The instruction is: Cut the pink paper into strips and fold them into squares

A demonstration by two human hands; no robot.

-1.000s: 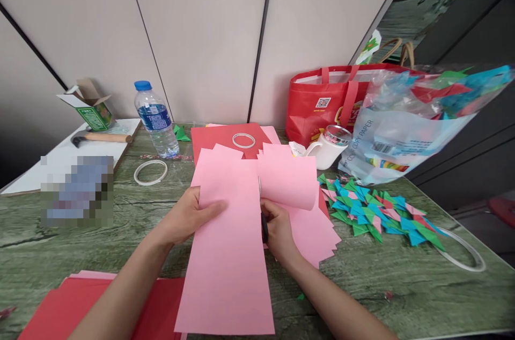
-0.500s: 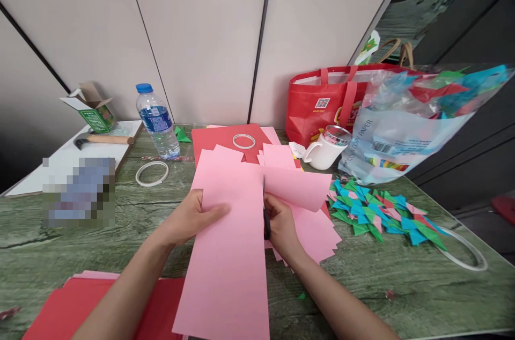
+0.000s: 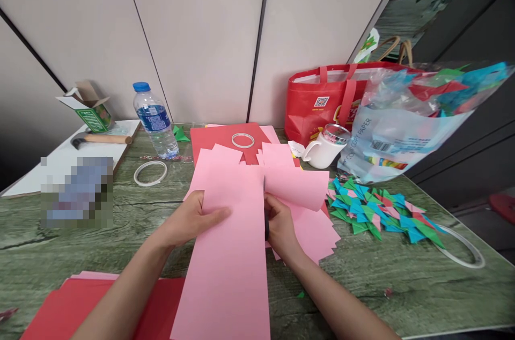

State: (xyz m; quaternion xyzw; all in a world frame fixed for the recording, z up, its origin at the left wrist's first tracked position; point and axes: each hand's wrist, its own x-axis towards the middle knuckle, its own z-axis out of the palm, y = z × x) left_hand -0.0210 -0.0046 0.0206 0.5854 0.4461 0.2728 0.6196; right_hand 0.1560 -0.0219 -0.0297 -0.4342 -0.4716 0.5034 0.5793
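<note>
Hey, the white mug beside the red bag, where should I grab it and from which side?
Grip the white mug by its handle, coming from the left: the loop sticks out that way, toward the pink sheet. The red bag stands close behind and the plastic bag crowds the right, and something clear caps the top, so a grip over the rim looks poor.
</note>
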